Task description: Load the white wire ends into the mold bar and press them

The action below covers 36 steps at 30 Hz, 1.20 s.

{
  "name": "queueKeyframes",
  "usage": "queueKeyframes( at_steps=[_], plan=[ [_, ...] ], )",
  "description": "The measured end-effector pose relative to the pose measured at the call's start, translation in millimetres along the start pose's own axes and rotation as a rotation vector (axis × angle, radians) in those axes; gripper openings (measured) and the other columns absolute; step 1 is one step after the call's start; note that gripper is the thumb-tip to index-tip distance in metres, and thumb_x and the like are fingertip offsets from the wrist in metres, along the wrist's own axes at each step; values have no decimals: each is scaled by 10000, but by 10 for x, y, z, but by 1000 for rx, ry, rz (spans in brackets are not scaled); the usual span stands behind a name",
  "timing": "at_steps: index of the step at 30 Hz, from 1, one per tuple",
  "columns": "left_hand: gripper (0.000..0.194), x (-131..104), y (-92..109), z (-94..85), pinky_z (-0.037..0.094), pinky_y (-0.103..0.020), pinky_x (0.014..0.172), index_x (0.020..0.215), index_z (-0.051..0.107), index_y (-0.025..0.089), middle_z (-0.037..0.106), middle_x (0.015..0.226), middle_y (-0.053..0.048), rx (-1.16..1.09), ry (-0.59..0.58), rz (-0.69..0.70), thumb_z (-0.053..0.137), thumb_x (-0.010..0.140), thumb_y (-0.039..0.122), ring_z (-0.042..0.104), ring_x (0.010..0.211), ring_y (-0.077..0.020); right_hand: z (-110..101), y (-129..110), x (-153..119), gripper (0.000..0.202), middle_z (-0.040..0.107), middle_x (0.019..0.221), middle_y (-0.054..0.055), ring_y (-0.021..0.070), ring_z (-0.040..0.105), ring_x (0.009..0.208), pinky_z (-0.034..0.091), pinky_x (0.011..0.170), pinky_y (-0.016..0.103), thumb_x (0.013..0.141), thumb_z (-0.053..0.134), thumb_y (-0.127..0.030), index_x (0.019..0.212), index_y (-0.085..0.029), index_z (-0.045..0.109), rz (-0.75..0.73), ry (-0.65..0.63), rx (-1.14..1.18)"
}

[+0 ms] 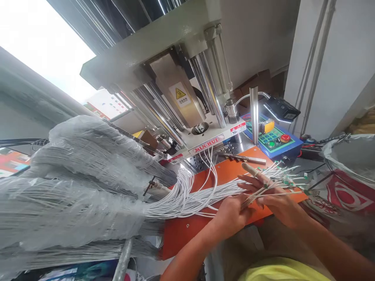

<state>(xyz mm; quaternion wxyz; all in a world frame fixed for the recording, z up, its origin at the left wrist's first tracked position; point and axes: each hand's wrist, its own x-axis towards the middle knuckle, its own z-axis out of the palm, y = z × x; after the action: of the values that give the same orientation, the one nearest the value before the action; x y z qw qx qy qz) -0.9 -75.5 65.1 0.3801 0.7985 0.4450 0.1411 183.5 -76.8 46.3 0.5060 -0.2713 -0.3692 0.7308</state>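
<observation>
My left hand (233, 212) is closed around a few thin white cables below the larger bundle. Their ends stick out to the right, toward my other hand. My right hand (274, 195) has its fingers stretched out and apart, with the held cable ends (254, 194) lying across its palm and thumb. One fingertip wears a pale cover. A small green connector (266, 185) shows at a cable end against the palm. Behind both hands, a thick bundle of white cables (216, 193) runs over an orange board (187, 238), with several green-tipped ends at its right.
A press (205, 144) marked MIN-HUI stands behind the board; two cables hang from its plate. A blue control box (278, 144) with a red button sits at the right. Plastic-wrapped cable bundles (88, 187) fill the left. A bag-lined container (348, 175) stands far right.
</observation>
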Motion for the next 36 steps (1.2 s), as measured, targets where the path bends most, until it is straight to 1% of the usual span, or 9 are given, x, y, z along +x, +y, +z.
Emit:
queueKeyframes(
  at_steps=[6, 9, 11, 13, 16, 19, 22, 29, 36],
  plan=[
    [461, 336, 159, -87, 439, -238, 686, 1364, 462, 208, 612, 665, 32, -330, -86, -29, 462, 905, 247, 568, 637, -118, -321, -199, 19, 709, 576, 1345, 39, 306, 459, 1290, 452, 998, 464, 721, 739, -301, 1378, -363, 477, -82, 152, -213],
    [354, 472, 103, -158, 426, -213, 622, 1213, 587, 162, 612, 666, 7, -456, -230, -47, 461, 896, 255, 542, 618, -105, -516, -246, 12, 811, 523, 1401, 73, 300, 469, 1280, 504, 922, 421, 744, 736, -368, 1457, -334, 353, -14, 256, -264],
    [275, 565, 103, -200, 411, -197, 590, 1077, 632, 138, 647, 777, -35, -529, -248, -37, 469, 882, 243, 536, 641, -97, -584, -246, 21, 811, 501, 1420, 95, 308, 516, 1225, 546, 800, 370, 769, 711, -406, 1475, -319, 321, 4, 263, -280],
    [308, 646, 144, -235, 392, -192, 559, 1149, 584, 148, 649, 810, -35, -583, -229, -18, 494, 865, 226, 504, 589, -78, -616, -254, 37, 810, 470, 1446, 91, 301, 546, 1187, 556, 737, 337, 784, 693, -425, 1482, -340, 292, -34, 265, -277],
    [358, 729, 216, -265, 337, -189, 495, 1205, 549, 153, 596, 691, 7, -632, -237, -29, 521, 868, 269, 404, 474, -53, -659, -310, 37, 816, 444, 1464, 40, 283, 500, 1248, 536, 881, 376, 780, 689, -425, 1478, -395, 267, -177, 394, -307],
    [302, 791, 210, -255, 266, -187, 442, 1022, 620, 122, 550, 650, 15, -704, -200, -98, 551, 856, 365, 342, 440, -36, -737, -384, -15, 694, 456, 1451, 2, 280, 421, 1318, 363, 1099, 446, 820, 629, -453, 1450, -395, 345, -248, 526, -474],
    [359, 855, 117, -203, 156, -201, 394, 991, 611, 114, 510, 619, 37, -841, -207, -206, 587, 807, 422, 256, 391, -24, -818, -420, -48, 580, 446, 1460, 2, 295, 436, 1298, 277, 1139, 495, 888, 509, -495, 1441, -369, 388, -260, 558, -650],
    [372, 830, 5, -128, 56, -229, 401, 1022, 609, 117, 394, 573, 60, -1044, -334, -261, 613, 788, 405, 185, 401, -32, -884, -327, 88, 584, 625, 1250, 43, 251, 629, 1023, 503, 949, 406, 881, 542, -452, 1430, -290, 428, -154, 273, -889],
    [443, 714, -26, -66, 93, -224, 421, 1091, 619, 113, 434, 591, 48, -979, -214, -267, 586, 815, 458, 217, 415, -35, -917, -427, 39, 491, 578, 1342, 36, 302, 560, 1180, 461, 1016, 404, 910, 460, -472, 1371, -311, 513, -284, 569, -766]
  ],
)
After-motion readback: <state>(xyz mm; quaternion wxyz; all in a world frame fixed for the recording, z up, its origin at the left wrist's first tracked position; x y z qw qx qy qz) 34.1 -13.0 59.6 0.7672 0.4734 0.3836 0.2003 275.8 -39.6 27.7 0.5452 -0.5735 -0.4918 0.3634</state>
